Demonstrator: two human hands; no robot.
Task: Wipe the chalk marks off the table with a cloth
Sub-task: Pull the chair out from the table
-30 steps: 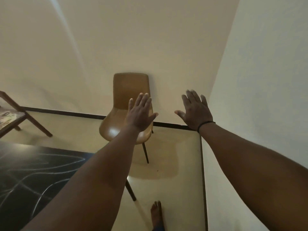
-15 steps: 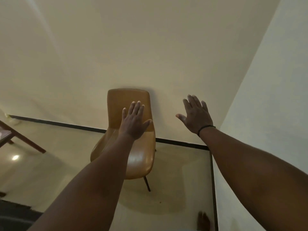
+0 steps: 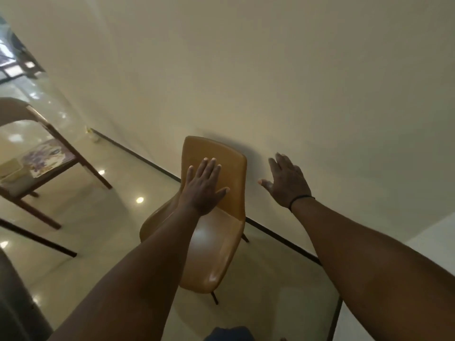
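Both arms are stretched out in front of me. My left hand [image 3: 203, 187] is flat with fingers spread, held in front of the back of a tan chair [image 3: 216, 217]. My right hand [image 3: 286, 183] is also spread and empty, held before the cream wall, with a black band on its wrist. No cloth shows in the view. Of the dark chalk-marked table only a dark blurred edge [image 3: 14, 296] may show at the lower left; no chalk marks can be made out.
The tan chair stands against the cream wall [image 3: 270, 70] on a glossy pale floor [image 3: 98, 230]. A dark wooden chair or small table [image 3: 49, 163] with a printed cushion stands at the left. A black skirting line runs along the wall's foot.
The camera has tilted up and swung left; the black table with chalk lines has left the view and the wooden furniture at left has come in. Both hands stay spread and empty.
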